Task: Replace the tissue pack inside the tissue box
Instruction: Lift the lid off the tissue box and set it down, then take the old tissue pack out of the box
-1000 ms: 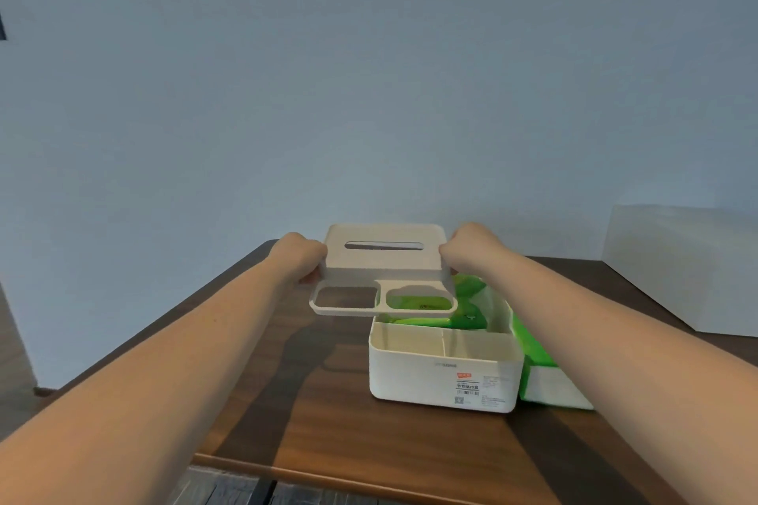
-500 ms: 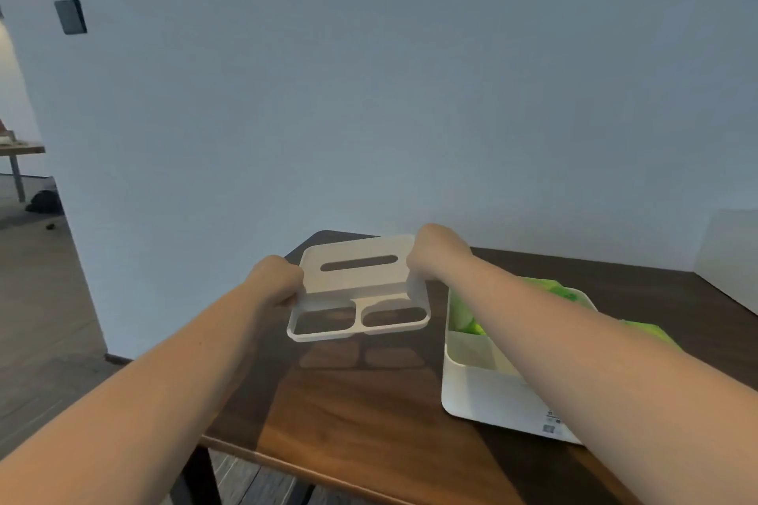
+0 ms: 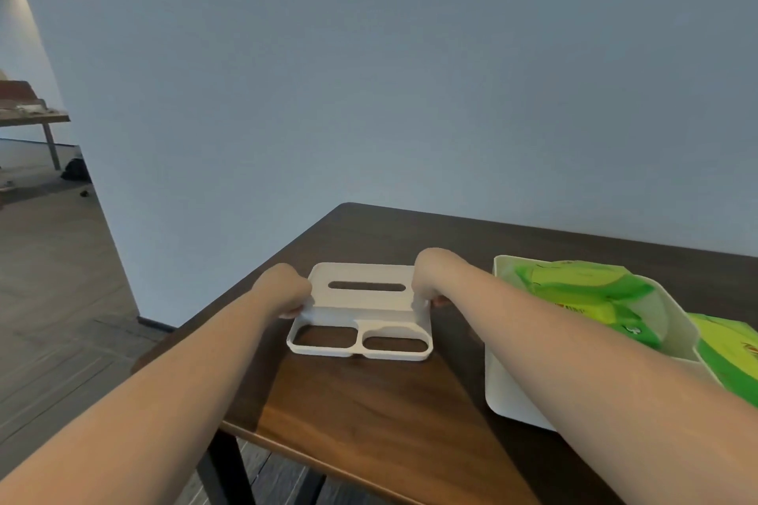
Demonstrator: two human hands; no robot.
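Observation:
The white tissue box lid [image 3: 361, 310], with a slot and two open cut-outs, rests low on the dark wooden table [image 3: 369, 414] near its left corner. My left hand [image 3: 283, 291] grips its left edge and my right hand [image 3: 430, 277] grips its right edge. To the right stands the open white tissue box [image 3: 508, 389], with a crumpled green tissue pack [image 3: 586, 295] inside. A second green tissue pack [image 3: 730, 353] lies just right of the box, partly cut off by the frame. My right forearm crosses over the box's near side.
A grey wall rises behind the table. The table's left corner and front edge lie close to the lid. Beyond the wall's end on the left is a floor area with another table [image 3: 33, 119] and small dark items on the floor.
Both hands carried the lid from above the open box leftward and down onto the table. The view swung left, leaving the box at the right edge.

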